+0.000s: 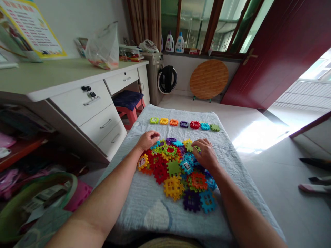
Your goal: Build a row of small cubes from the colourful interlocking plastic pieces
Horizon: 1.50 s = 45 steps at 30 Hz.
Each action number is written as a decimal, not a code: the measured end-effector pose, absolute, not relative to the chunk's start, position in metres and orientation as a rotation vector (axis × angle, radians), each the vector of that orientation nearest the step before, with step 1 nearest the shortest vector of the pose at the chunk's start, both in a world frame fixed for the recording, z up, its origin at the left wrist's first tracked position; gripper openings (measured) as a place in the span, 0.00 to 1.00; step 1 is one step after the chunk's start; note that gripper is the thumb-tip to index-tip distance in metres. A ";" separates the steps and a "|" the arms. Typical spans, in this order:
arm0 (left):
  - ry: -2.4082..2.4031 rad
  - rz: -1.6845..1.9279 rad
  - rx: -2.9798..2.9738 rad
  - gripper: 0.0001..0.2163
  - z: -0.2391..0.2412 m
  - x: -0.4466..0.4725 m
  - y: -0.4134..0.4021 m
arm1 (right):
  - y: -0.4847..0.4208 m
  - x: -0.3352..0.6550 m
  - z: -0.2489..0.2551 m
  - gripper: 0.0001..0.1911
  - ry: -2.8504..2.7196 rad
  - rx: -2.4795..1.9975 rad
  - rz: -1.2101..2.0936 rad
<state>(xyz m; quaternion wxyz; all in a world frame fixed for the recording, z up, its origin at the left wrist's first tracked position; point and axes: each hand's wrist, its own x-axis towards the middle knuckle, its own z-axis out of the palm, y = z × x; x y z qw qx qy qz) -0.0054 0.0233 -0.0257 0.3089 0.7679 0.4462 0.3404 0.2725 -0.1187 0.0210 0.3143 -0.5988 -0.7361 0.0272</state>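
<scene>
Plastic aplenty, apparently picks through heaped blocks (pixel 173 168) on the cloth (pixel 134 199) with left hand (pixel 148 140) curled at the edge and right hand (pixel 206 154) at a green block (pixel 189 147), cannot tell the grip of either, and next probably needs a clean pinch.

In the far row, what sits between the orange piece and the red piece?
In the head view, a dark purple piece lies between the orange piece and the red piece.

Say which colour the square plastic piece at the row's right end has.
The rightmost square plastic piece is green, seen best in the head view.
</scene>
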 end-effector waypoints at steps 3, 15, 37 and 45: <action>1.174 0.905 2.029 0.12 -0.026 -0.005 0.023 | -0.123 0.251 0.032 0.09 -2.008 -1.461 0.154; 1.162 0.919 2.050 0.12 -0.028 -0.006 0.025 | -0.117 0.223 0.027 0.11 -1.991 -1.308 0.327; 1.166 0.907 2.072 0.12 -0.026 -0.005 0.023 | -0.106 0.293 0.002 0.21 -1.865 -1.772 0.126; 1.161 0.911 2.071 0.12 -0.025 -0.005 0.023 | -0.110 0.295 0.002 0.25 -2.039 -1.727 0.219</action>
